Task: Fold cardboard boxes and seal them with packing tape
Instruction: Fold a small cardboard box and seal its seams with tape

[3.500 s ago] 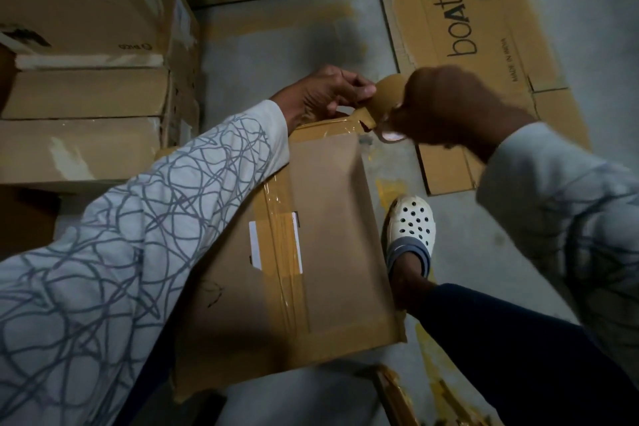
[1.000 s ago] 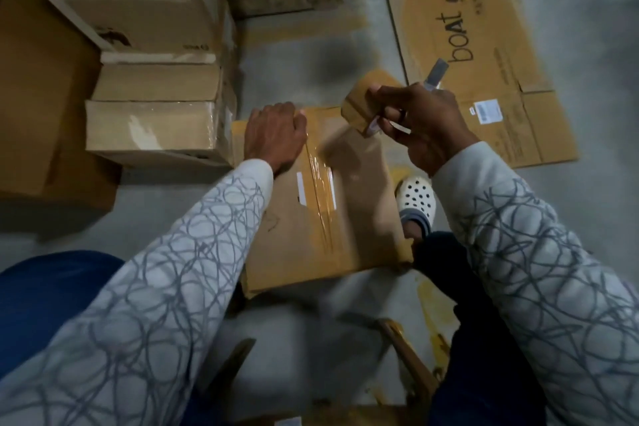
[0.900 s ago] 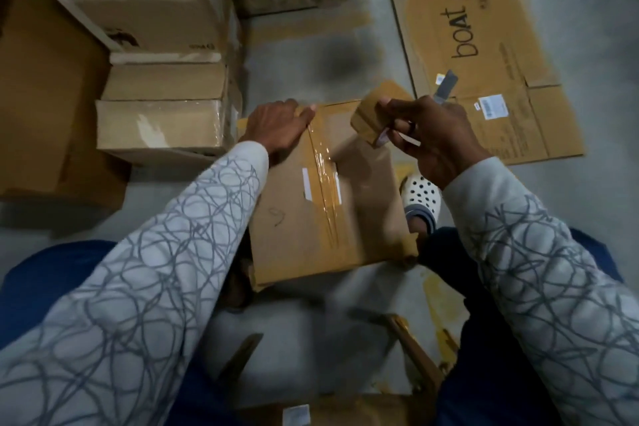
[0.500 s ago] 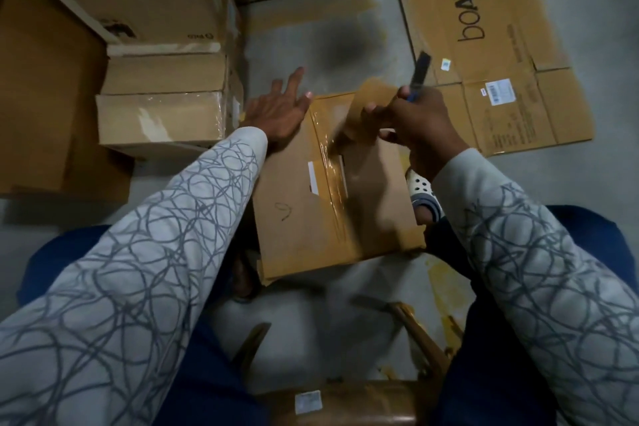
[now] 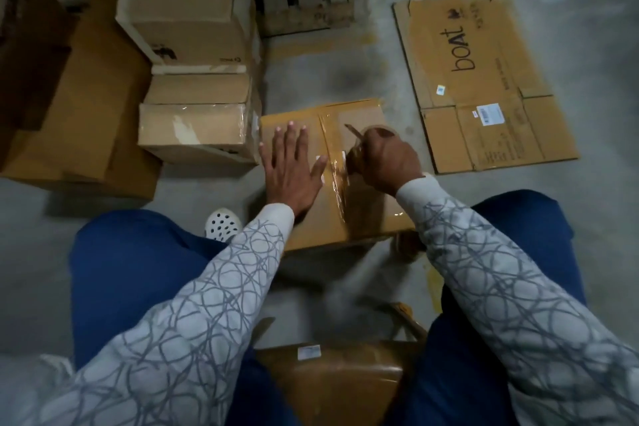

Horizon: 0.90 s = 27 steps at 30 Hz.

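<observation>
Both hands are on the top of 1 box (image 5: 287, 121) that stands on the floor between the person's knees. The left hand (image 5: 294, 166) lies flat and spread on the left half of the lid, just beside the centre seam, thumb nearly touching the tape strip (image 5: 337, 190) that runs along it. The right hand (image 5: 383, 162) is curled round the tape roll (image 5: 356, 157), which it holds down against the strip near the middle of the lid. A thin pointed piece (image 5: 352, 131) juts from this hand toward the far edge; what it is cannot be told.

By the look of it, the step in hand is sealing the top seam. The flaps are shut and tape already covers the seam's length. The next move probably calls for freeing the roll from the strip and rubbing the tape down firmly, the flat hand bracing the lid so the box does not slide.

A flattened carton (image 5: 484, 79) lies well apart on the floor to the right, likely next for folding.
</observation>
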Motion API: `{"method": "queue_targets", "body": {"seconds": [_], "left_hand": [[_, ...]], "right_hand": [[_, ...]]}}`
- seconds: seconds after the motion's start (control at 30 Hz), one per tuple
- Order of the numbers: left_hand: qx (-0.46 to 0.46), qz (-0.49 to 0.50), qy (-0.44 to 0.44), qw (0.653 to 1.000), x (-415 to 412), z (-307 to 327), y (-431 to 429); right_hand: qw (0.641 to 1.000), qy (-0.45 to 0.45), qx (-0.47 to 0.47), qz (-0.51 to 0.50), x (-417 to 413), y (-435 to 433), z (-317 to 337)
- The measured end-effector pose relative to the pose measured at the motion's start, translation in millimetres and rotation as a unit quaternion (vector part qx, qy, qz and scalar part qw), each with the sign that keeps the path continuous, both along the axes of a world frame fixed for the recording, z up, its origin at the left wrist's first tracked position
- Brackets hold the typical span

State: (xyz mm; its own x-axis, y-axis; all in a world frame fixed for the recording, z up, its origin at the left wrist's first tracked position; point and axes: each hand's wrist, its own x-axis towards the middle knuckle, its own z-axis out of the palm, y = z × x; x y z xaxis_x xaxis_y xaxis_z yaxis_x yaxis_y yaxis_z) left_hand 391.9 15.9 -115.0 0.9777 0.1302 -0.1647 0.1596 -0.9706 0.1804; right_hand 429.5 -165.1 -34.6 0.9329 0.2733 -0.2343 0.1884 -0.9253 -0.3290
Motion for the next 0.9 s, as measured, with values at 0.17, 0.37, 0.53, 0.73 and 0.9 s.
{"method": "queue_targets", "body": {"seconds": [0.17,0.37,0.53,0.73,0.9], "left_hand": [[-0.036,0.039,-0.024,0.998,-45.2,-8.9,12.6],[-0.088,0.017,-0.055,0.994,-65.8,-32.2,14.0],[-0.106,0.026,-0.08,0.991,-64.5,-37.4,15.1],[-0.139,0.102,-0.093,0.981,-76.9,-29.6,8.3],[-0.24,0.352,-0.07,0.902,-113.6,-15.0,-29.6]], "right_hand": [[0.977,-0.202,-0.055,0.049,-33.5,24.3,-21.5],[0.988,-0.087,0.117,0.046,-66.9,45.9,-78.5],[0.985,-0.102,0.133,0.04,-69.8,42.1,-100.4],[0.98,-0.091,0.174,0.026,-75.2,39.1,-91.9],[0.962,-0.139,0.215,-0.089,-111.1,15.8,-90.8]]}}
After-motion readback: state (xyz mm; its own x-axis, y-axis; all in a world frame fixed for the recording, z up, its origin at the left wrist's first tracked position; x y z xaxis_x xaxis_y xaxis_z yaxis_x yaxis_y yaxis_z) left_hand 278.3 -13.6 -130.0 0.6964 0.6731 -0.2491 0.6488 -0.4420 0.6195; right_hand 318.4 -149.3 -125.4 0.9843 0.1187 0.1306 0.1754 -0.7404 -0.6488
